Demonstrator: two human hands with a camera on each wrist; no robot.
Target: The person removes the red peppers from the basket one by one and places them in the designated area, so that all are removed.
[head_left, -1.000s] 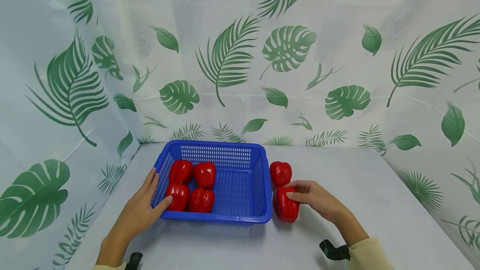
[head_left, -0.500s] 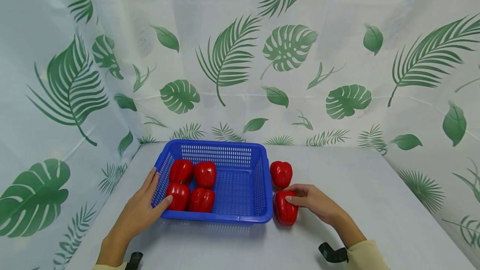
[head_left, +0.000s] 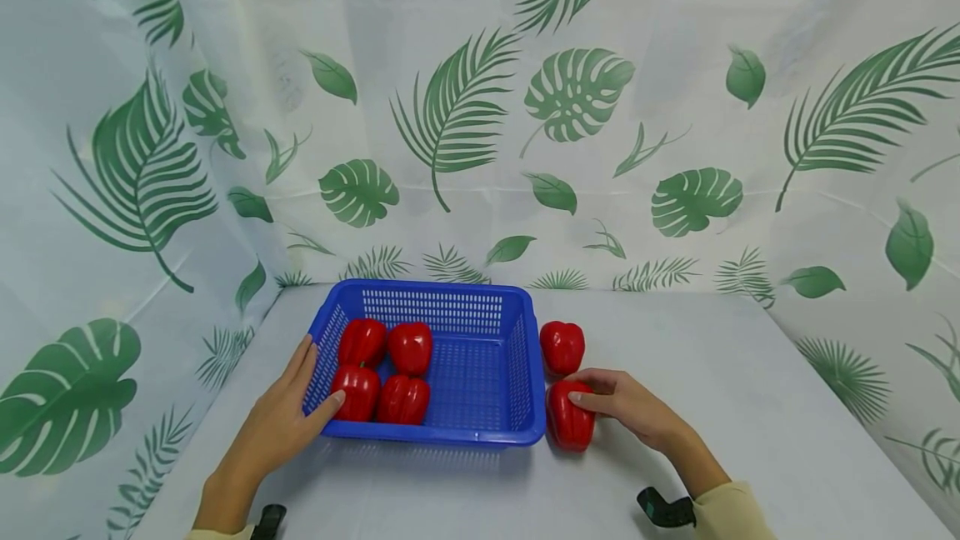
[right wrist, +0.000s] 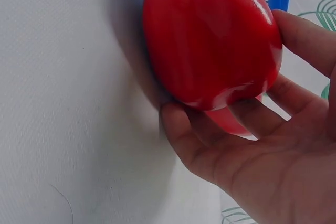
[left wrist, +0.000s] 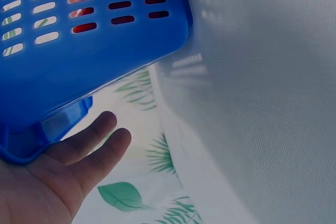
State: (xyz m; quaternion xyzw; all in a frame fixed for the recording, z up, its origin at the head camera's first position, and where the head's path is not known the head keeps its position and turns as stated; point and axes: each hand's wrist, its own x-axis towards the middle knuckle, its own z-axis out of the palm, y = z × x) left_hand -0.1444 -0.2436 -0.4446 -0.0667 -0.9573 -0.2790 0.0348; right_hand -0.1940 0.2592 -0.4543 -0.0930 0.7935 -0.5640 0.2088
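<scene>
In the head view, my left hand (head_left: 273,432) rests at the left side of a blue plastic basket (head_left: 480,437), thumb over the rim. Its visible fingers look straight in the left wrist view, alongside the basket (left wrist: 105,61). My right hand (head_left: 633,407) holds a glossy red bell pepper (head_left: 572,423) just outside the basket's right side, thumb on top. The right wrist view shows curled fingers (right wrist: 181,129) against that pepper (right wrist: 210,40), their tips partly hidden. Behind it sits another red bell pepper (head_left: 562,346). Several more red bell peppers (head_left: 410,348) lie in the basket's left half.
The basket stands on a white-covered table (head_left: 465,498). Leaf-printed sheets (head_left: 480,132) hang behind the table and along its sides. Bare basket floor (head_left: 468,382) shows in the right half. Each wrist wears a dark device (head_left: 663,511).
My right hand and its bell pepper have shifted slightly toward me, widening the overlap-free view of the pepper behind. My left hand and the basket stay put.
</scene>
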